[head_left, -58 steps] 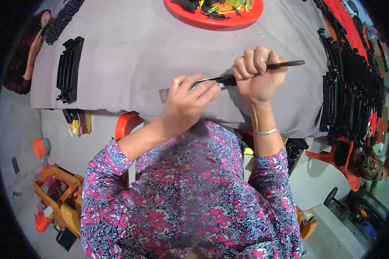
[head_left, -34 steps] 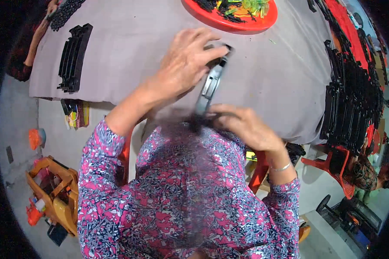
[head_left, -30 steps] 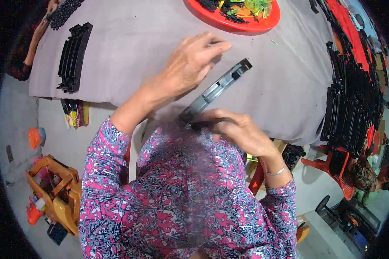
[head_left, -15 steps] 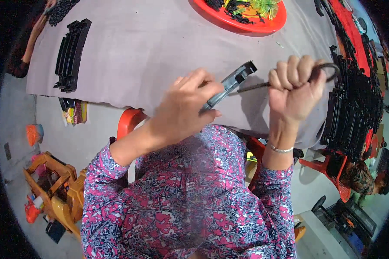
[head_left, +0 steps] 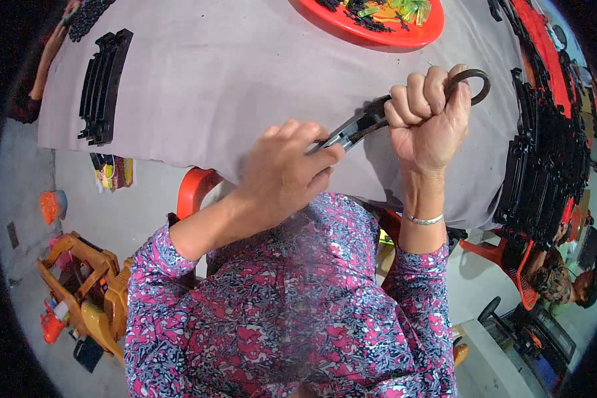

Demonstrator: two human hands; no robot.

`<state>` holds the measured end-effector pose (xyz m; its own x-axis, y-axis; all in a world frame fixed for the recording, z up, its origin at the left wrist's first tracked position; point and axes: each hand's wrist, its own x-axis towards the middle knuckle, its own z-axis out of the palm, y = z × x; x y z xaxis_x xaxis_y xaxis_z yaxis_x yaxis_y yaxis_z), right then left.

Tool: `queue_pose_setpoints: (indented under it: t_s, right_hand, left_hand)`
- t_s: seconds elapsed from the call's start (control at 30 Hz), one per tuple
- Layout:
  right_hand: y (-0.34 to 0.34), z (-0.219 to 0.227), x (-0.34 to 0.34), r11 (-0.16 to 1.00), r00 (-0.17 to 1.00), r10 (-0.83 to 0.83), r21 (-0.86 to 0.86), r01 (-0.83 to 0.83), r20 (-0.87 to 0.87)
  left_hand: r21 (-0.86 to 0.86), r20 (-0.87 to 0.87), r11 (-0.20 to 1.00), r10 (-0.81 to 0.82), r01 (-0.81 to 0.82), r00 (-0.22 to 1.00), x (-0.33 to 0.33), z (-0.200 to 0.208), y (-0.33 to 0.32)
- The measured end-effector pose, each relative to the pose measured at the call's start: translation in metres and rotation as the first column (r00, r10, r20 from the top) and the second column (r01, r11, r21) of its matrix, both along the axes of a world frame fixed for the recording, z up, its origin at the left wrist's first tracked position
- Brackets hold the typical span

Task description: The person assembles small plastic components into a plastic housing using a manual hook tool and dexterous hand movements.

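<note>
A long, narrow black plastic part (head_left: 363,123), shaped like a channel, slants up to the right in front of my chest. My left hand (head_left: 285,169) is closed round its lower end, fingers partly blurred. In my right hand (head_left: 426,126), a fist holds a dark metal rod with a looped handle (head_left: 487,87). The loop sticks out past my thumb, while the rod's shaft runs down-left along the part, toward my left hand. Whether the rod's tip touches the part is hidden. Beneath both hands spreads a grey cloth-covered table (head_left: 199,86).
A red plate (head_left: 411,44) at the far side carries small black and yellow-green pieces. Similar black parts lie in a group (head_left: 103,86) at left and a large pile (head_left: 544,159) at right. Red chairs (head_left: 191,192) flank me. Another person's arm (head_left: 41,73) shows at far left.
My right hand has moved left and slightly up, bringing the rod over the black part. The part's far end is now close to my right fist. My left hand keeps its hold.
</note>
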<state>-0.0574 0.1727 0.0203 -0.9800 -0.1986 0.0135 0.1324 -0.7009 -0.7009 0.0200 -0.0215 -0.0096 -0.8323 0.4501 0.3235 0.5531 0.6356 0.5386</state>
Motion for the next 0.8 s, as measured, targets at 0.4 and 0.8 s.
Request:
queue_pose_setpoints:
  t_s: [0.4,0.8]
  right_hand:
    - [0.002,-0.004,-0.003,0.998,0.999,0.033,-0.047,-0.032,0.029]
    - [0.001,-0.009,-0.008,0.994,0.996,0.078,-0.085,-0.073,0.053]
  left_hand:
    - [0.025,0.04,1.0,0.0,-0.001,0.999,0.001,-0.003,0.001]
    - [0.148,-0.027,0.989,0.017,-0.013,0.999,-0.002,-0.006,0.007]
